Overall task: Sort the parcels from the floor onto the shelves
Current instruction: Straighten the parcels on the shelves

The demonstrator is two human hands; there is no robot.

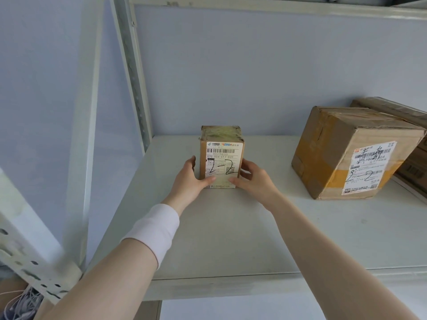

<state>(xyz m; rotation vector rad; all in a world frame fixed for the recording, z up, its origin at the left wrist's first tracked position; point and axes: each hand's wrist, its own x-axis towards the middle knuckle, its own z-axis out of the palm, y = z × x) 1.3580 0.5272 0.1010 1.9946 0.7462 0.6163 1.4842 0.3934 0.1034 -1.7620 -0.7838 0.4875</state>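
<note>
A small cardboard parcel (pixel 221 155) stands upright on the white shelf (pixel 231 239), left of centre. Its front label carries a handwritten "2-2". My left hand (pixel 190 181) grips its left side, thumb across the lower front. On the parcel's right side my right hand (pixel 253 179) holds it the same way, thumb on the front label. Both forearms reach in from below. A pale wristband wraps my left forearm.
A larger cardboard box (pixel 351 153), also marked "2-2", sits on the shelf at the right, with another box (pixel 413 167) behind it. A perforated metal upright (pixel 136 72) borders the shelf's left side. Another shelf board (pixel 277 8) runs overhead.
</note>
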